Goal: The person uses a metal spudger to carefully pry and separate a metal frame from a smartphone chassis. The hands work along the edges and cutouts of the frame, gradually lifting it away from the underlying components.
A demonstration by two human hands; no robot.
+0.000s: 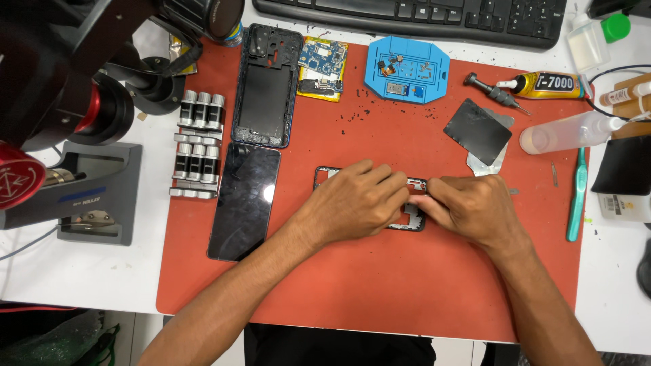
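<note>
A white bench [88, 278] carries a red work mat [380, 285] across most of its width. A black keyboard [413, 17] lies along the far edge of the bench. On the mat toward its left edge, a dark phone screen panel [244, 200] lies flat, with an empty phone housing [266, 85] just beyond it. A blue parts tray [407, 68] sits near the far edge of the mat. Near the mat centre lies a black phone mid-frame [413, 218], mostly covered by both hands. The left hand [356, 200] rests on it with fingers curled down, pressing its upper edge. The right hand [475, 207] has its fingers pinched closed on the frame's right end.
</note>
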